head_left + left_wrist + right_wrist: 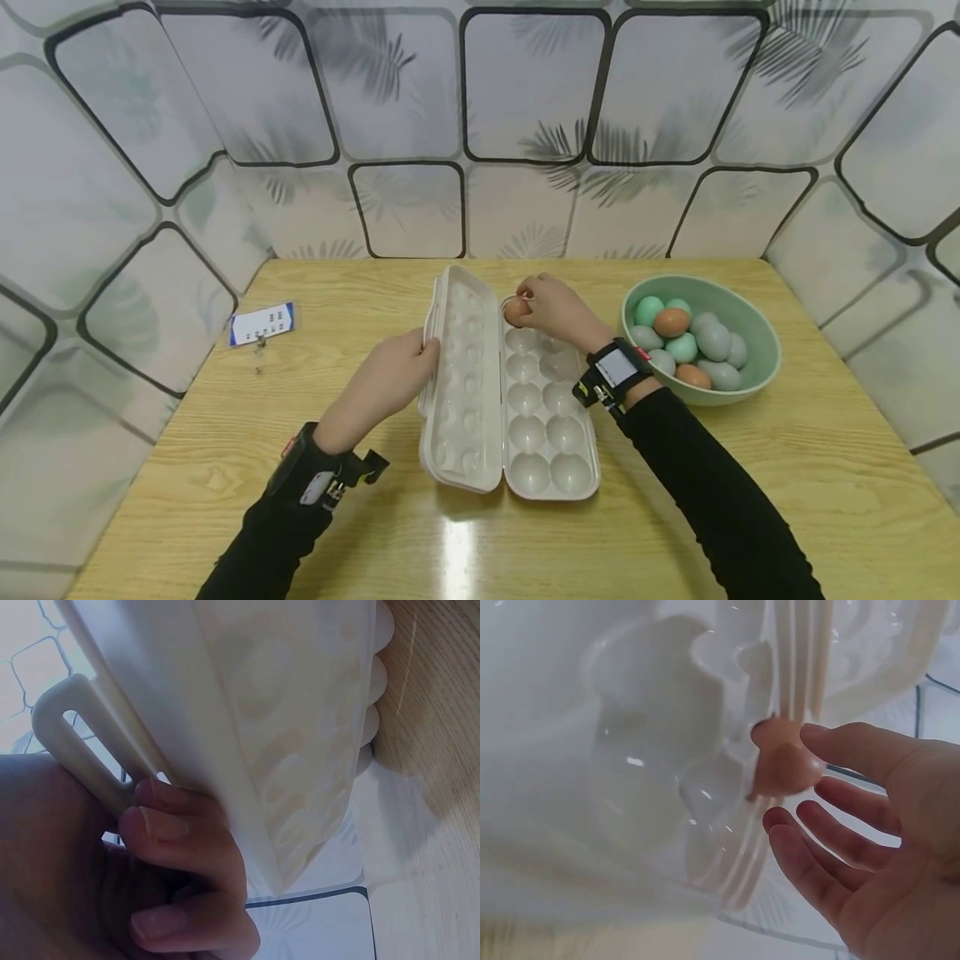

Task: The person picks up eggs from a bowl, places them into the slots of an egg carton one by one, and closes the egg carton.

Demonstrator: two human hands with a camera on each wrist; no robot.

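Note:
A white plastic egg carton (527, 433) lies open on the table, its lid (468, 392) tilted up on the left. My left hand (390, 371) grips the lid's left edge; in the left wrist view its fingers (195, 840) curl beside a slotted latch (82, 742). At the far left cup, my right hand (558, 308) pinches a brown egg (515, 312) between thumb and fingers. In the right wrist view the egg (784, 761) sits low in the cup, and the other fingertips (787, 840) stand apart from it. The nearer cups hold nothing.
A pale green bowl (767, 367) stands to the right, filled with several grey, green and brown eggs. A white and blue card (262, 323) lies at the table's left. Patterned panels (525, 208) enclose the wooden table (360, 517) at the back and sides.

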